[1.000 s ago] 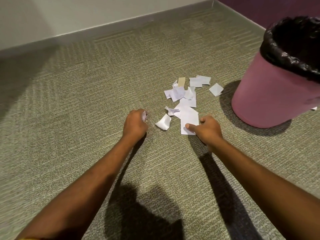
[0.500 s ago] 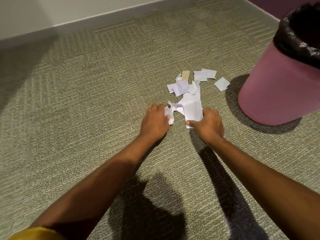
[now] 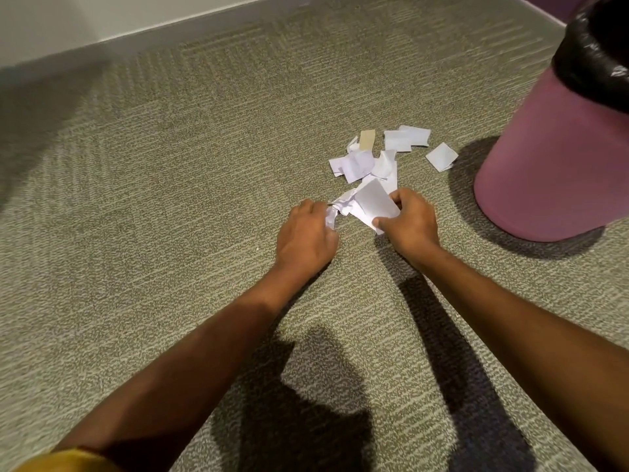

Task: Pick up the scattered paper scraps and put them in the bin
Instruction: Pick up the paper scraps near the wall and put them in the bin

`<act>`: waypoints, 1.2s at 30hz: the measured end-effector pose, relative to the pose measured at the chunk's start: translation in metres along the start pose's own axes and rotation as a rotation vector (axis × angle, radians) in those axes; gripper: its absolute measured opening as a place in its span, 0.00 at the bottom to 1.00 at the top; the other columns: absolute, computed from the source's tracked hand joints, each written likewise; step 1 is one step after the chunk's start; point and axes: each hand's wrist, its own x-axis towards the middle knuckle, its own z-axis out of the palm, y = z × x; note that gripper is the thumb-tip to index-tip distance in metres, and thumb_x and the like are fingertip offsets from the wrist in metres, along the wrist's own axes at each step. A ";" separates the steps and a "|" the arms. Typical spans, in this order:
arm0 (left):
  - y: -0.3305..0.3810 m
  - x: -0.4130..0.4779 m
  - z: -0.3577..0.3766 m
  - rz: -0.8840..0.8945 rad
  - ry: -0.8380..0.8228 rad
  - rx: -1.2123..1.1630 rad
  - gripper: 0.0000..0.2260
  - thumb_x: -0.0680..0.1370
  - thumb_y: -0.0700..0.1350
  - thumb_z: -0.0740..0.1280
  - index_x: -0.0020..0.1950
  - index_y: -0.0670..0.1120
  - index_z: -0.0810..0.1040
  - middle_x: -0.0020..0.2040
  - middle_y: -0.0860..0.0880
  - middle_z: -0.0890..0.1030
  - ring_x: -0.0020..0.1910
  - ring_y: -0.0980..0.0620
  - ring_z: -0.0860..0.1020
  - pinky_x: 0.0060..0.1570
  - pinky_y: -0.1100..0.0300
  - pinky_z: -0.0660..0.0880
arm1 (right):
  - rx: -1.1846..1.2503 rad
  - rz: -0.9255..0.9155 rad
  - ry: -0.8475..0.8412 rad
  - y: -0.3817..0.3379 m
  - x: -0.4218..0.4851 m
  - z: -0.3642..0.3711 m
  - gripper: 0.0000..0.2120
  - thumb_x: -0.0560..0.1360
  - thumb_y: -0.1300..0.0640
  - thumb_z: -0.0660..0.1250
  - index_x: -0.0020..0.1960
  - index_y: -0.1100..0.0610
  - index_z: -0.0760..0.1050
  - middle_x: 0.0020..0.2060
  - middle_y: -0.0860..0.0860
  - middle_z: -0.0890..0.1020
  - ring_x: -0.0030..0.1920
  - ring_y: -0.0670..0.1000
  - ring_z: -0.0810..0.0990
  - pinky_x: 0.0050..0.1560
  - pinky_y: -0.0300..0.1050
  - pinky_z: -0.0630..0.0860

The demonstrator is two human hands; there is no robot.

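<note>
Both arms reach out low over the carpet floor (image 3: pixel 163 185). Left hand (image 3: pixel 306 236) is clenched round a crumpled scrap (image 3: pixel 331 218), with white paper poking out past the knuckles on the inner side. Right hand (image 3: pixel 412 223) pinches a flat white sheet (image 3: pixel 374 199): thumb on the near edge, fingers curled at its right side, sheet tilted up off the floor. More crumpled paper sits between the two hands. Can't tell which hand has it.

The rest of the paper scraps (image 3: pixel 357 163) lie in a loose pile on the floor just beyond the hands. They're overlapping white pieces, with one tan scrap (image 3: pixel 367 139) at the far edge and two overlapping white rectangles (image 3: pixel 405 137) to its right. One lone square scrap (image 3: pixel 441 156) lies apart, right of the pile, at the edge of the bin's shadow.

Bin (image 3: pixel 551 158) is pink, round and upright on the floor, right of the pile, near the paper but not touching any. Black liner (image 3: pixel 585 66) is folded over its rim. Its inside is out of view.

Grey skirting (image 3: pixel 170 34) runs along the far wall, and there's a purple wall (image 3: pixel 551 5) behind the bin. Yellow sleeve (image 3: pixel 68 461) shows at the left arm in the bottom-left corner. Arm shadows fall on the carpet beside both forearms.
</note>
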 end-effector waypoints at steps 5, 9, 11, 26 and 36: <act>-0.008 0.001 0.003 -0.003 0.029 -0.043 0.13 0.84 0.46 0.60 0.63 0.41 0.76 0.56 0.43 0.77 0.51 0.51 0.69 0.45 0.54 0.67 | 0.188 0.000 -0.067 -0.001 0.003 0.003 0.15 0.73 0.63 0.79 0.56 0.56 0.77 0.51 0.51 0.81 0.50 0.54 0.82 0.37 0.43 0.79; -0.011 0.000 0.004 0.041 0.027 -0.033 0.11 0.85 0.47 0.59 0.60 0.42 0.76 0.56 0.45 0.76 0.50 0.50 0.71 0.44 0.54 0.69 | 0.246 -0.025 -0.119 -0.006 0.004 0.007 0.14 0.74 0.62 0.79 0.54 0.55 0.78 0.48 0.47 0.81 0.47 0.50 0.81 0.36 0.39 0.74; -0.014 -0.003 0.006 0.029 0.060 -0.108 0.12 0.85 0.49 0.60 0.60 0.42 0.76 0.57 0.45 0.75 0.48 0.50 0.73 0.41 0.55 0.69 | 0.268 -0.031 -0.145 -0.008 0.004 0.009 0.13 0.73 0.63 0.79 0.53 0.55 0.78 0.47 0.47 0.80 0.47 0.50 0.80 0.36 0.39 0.74; -0.024 -0.001 0.004 -0.005 0.076 -0.469 0.09 0.82 0.49 0.64 0.60 0.48 0.78 0.48 0.53 0.79 0.51 0.48 0.75 0.47 0.47 0.77 | 0.496 0.042 -0.272 -0.025 -0.009 0.029 0.14 0.74 0.70 0.77 0.50 0.53 0.80 0.50 0.55 0.86 0.45 0.53 0.85 0.40 0.47 0.83; 0.002 -0.018 0.001 0.018 0.004 -0.602 0.11 0.82 0.51 0.63 0.63 0.54 0.78 0.52 0.54 0.83 0.52 0.47 0.81 0.49 0.41 0.81 | 0.695 0.236 -0.298 -0.016 -0.029 0.010 0.13 0.77 0.71 0.73 0.58 0.57 0.81 0.52 0.52 0.87 0.44 0.50 0.86 0.37 0.42 0.82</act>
